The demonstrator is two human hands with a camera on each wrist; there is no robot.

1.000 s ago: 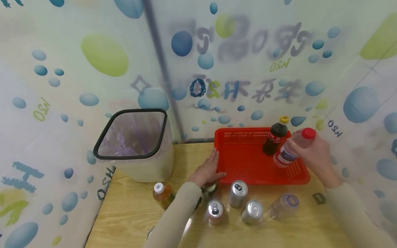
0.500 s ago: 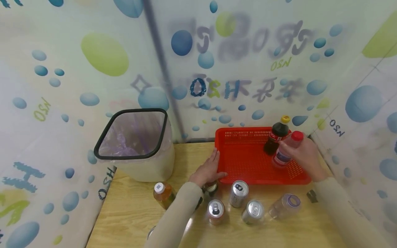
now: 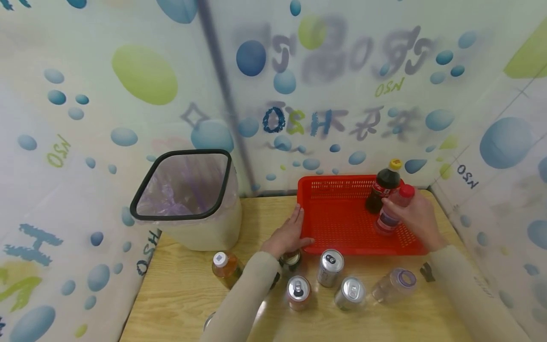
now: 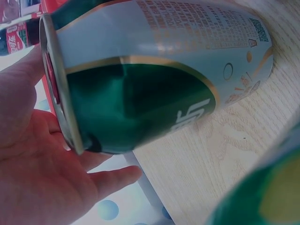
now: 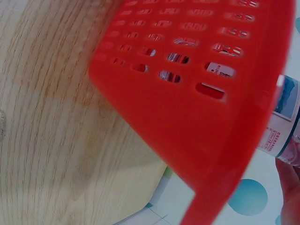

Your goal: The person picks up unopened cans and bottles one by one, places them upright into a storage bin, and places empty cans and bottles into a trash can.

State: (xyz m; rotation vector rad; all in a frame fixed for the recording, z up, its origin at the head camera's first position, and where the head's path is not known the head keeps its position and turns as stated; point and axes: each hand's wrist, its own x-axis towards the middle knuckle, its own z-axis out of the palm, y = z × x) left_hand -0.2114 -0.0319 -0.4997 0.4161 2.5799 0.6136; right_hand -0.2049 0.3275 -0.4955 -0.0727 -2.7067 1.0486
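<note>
My right hand (image 3: pixel 418 219) grips the upper part of a clear plastic bottle (image 3: pixel 387 221) with a red cap. The bottle is inside the red plastic basket (image 3: pixel 331 223), beside a cola bottle (image 3: pixel 376 197) with a yellow cap. My left hand (image 3: pixel 286 236) rests at the basket's left rim with its fingers straight. Below that hand stands a green and silver can (image 4: pixel 140 98), large in the left wrist view and partly hidden by the hand and sleeve in the head view. Through the basket's holes, the right wrist view shows the bottle's label (image 5: pixel 276 136).
Several drink cans, including a silver can (image 3: pixel 330 267), stand in front of the basket near an uncapped clear bottle (image 3: pixel 394 286). Left of the forearm is a bottle of amber drink (image 3: pixel 226 271). A lined waste bin (image 3: pixel 209 228) stands at the back left, against the patterned wall covering.
My right hand has moved left and slightly down, bringing the red-capped bottle more upright and closer to the cola bottle. The left hand has stayed at the rim.
</note>
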